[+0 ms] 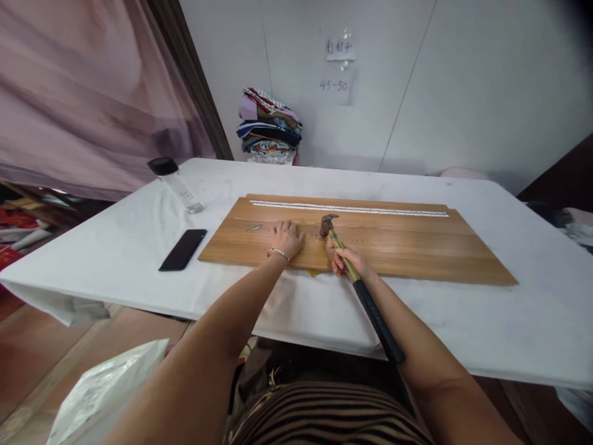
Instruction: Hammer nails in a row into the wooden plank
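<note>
A wooden board (pixel 417 244) lies flat on the white-covered table. My left hand (pixel 286 240) rests on the board with its fingers bent and pressed down; whether anything is under them is hidden. My right hand (pixel 348 261) is closed around the upper handle of a hammer (pixel 354 272), whose metal head points away from me, at a row of small nails (pixel 354 240) in the board. The black grip of the hammer reaches back along my right forearm. A few loose nails (pixel 254 227) lie on the board left of my left hand.
Two white strips (pixel 347 209) run along the board's far edge. Left of the board are a black phone (pixel 183 250) and a clear bottle with a black lid (pixel 178 185). Folded clothes (pixel 271 130) are stacked behind the table (pixel 519 321), near the wall.
</note>
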Demonstrator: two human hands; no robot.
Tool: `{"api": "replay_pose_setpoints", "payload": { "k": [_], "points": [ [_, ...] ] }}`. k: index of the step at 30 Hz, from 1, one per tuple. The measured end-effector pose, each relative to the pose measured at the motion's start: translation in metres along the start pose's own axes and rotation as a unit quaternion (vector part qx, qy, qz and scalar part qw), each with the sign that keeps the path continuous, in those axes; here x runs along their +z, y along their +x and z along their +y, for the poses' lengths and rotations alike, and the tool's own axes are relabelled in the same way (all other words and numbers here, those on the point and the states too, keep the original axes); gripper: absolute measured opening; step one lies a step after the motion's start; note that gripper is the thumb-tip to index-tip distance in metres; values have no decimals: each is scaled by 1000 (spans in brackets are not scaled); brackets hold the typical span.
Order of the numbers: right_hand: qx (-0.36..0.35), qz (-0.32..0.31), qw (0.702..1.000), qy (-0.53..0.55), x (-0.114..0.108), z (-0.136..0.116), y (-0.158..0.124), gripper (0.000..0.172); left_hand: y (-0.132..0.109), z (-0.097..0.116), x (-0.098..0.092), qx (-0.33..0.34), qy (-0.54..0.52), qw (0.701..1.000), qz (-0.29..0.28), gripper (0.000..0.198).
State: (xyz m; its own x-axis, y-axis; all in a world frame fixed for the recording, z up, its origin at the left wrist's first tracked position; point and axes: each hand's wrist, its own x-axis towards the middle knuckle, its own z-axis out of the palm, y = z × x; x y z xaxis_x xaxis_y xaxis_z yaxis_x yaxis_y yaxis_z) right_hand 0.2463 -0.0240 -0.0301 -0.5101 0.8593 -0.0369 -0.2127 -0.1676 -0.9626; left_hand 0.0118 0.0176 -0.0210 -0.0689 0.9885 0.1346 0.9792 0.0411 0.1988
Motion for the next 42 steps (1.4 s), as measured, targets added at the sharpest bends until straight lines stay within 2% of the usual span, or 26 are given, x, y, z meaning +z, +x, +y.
{"api": "replay_pose_setpoints", "payload": {
  "k": [3,10,16,34,42],
  "points": [
    [11,-4,1000,1,0,1,2,40,-1,2,-3,1,2,1000,-5,39],
    [-10,4,1000,10,-1,5,-1,43,-3,4,-4,-4,5,1000,1,36],
    [12,7,1000,-16,3,1,1,41,-4,6,-8,-9,4,1000,-12,37],
    [-3,6,1000,-6,2,1,1,42,-5,7,-7,-4,0,1000,-4,35],
    [21,6,1000,-9,4,-1,2,45,-2,3,-1,4,-1,1000,1,37]
  ]
}}
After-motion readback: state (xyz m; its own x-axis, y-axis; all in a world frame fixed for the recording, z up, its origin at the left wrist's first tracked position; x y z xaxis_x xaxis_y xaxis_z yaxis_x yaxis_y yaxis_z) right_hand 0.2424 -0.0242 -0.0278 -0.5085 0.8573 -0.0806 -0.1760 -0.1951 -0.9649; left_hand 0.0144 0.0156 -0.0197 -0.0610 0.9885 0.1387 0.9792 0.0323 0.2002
